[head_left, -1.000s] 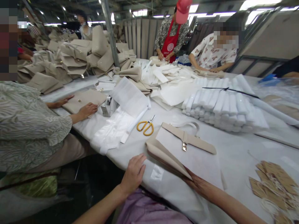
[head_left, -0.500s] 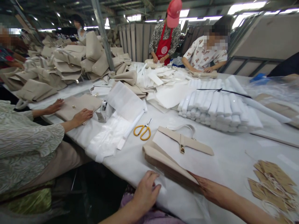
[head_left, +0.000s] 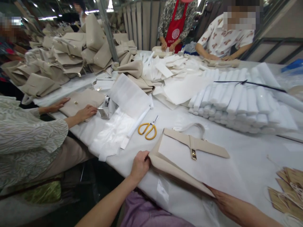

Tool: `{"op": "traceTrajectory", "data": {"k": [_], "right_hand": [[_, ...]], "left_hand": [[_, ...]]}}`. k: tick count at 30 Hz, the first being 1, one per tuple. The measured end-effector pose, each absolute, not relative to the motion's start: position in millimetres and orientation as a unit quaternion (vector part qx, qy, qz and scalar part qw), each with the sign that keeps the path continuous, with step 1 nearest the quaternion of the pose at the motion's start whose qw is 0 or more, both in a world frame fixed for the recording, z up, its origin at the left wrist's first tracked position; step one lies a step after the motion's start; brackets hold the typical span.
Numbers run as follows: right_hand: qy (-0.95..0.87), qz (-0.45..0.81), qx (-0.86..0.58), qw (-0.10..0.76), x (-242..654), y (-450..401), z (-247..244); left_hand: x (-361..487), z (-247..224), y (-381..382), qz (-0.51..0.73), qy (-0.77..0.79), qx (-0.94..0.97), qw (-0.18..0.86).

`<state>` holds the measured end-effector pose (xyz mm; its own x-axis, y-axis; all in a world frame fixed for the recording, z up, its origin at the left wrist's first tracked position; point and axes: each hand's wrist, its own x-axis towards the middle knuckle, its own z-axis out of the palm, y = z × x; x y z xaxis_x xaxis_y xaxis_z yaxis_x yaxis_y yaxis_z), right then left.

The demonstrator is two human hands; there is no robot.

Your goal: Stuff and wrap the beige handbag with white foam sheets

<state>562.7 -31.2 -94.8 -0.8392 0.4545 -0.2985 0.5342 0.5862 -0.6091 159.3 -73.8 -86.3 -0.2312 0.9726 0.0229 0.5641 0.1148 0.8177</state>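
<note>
A beige handbag (head_left: 180,173) lies on the table in front of me, its mouth towards me. Over its body rests a white sheet (head_left: 175,146), and on that a beige flap strap with a gold clasp (head_left: 193,154). My left hand (head_left: 140,166) is closed on the bag's left corner, thumb on top. At the right end of the bag's near edge, my right hand (head_left: 221,198) reaches in at the opening, its fingers hidden by the bag. Just beyond the left corner lie yellow-handled scissors (head_left: 148,129).
A bundle of white foam rolls (head_left: 241,97) tied with black cord stands at the right. Brown tags (head_left: 284,189) with strings lie near the right edge. A co-worker's hand (head_left: 86,112) rests on another bag (head_left: 82,99) at the left. Handbags (head_left: 71,47) are heaped behind.
My left hand has moved up from the table edge and taken hold of the handbag's left corner. The view has tilted down; my right hand stays at the bag's opening.
</note>
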Motion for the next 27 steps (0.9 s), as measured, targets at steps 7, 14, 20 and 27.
{"op": "traceTrajectory", "data": {"k": [7,14,20,27], "right_hand": [[0.93,-0.235,0.281,-0.015,535.6,-63.4,-111.8],[0.922,-0.134,0.362,-0.03,511.0,-65.8,-71.7],[0.897,-0.189,0.4,-0.004,504.7,-64.5,-48.6],[0.888,-0.168,0.425,-0.047,491.4,-68.9,-42.4]], "left_hand": [[157.4,0.2,-74.5,0.391,0.556,0.71,0.184],[258.7,9.8,-65.9,0.125,0.158,0.97,0.134],[265.2,-20.1,-52.2,0.056,0.186,0.978,0.08],[262.2,-9.3,-50.4,-0.031,0.208,0.973,0.092]]}}
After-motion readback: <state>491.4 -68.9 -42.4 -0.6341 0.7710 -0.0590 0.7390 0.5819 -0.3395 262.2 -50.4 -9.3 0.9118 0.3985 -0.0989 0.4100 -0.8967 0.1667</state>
